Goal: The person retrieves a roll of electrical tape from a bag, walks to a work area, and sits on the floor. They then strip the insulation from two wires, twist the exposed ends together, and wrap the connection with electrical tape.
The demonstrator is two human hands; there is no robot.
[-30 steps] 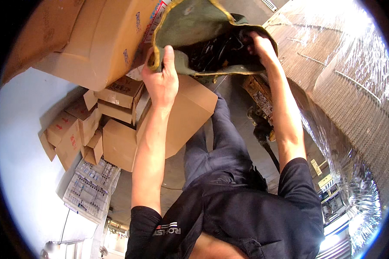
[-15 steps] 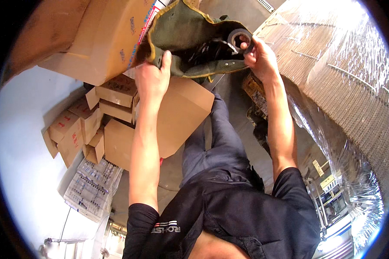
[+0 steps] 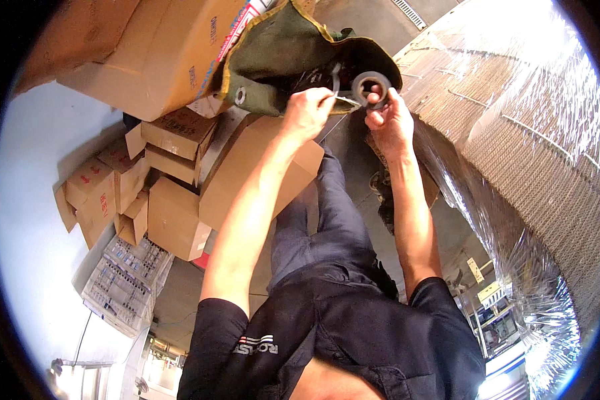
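Note:
A dark grey roll of tape [image 3: 373, 77] is held upright in my right hand [image 3: 392, 127], with fingers through its core and around its rim. My left hand [image 3: 306, 115] is closed in a pinch on the loose end of the tape, and a thin pale strip runs from its fingertips toward the roll. A short curled piece [image 3: 336, 79] stands up beside those fingertips. Just beyond both hands a green canvas bag [image 3: 267, 50] with yellow edging and a metal eyelet gapes wide. Its dark inside is partly hidden by my hands.
A large cardboard carton [image 3: 150, 60] rises at the far left. Below it are several smaller opened boxes [image 3: 173, 133] and a big cardboard flap [image 3: 247, 180]. Film-wrapped corrugated cardboard [image 3: 513, 113] fills the right side. A pale blue wall [image 3: 33, 220] stands left.
My left hand has let go of the bag's edge and moved right, to the tape's end. My right hand with the roll has shifted slightly down, apart from the bag's rim.

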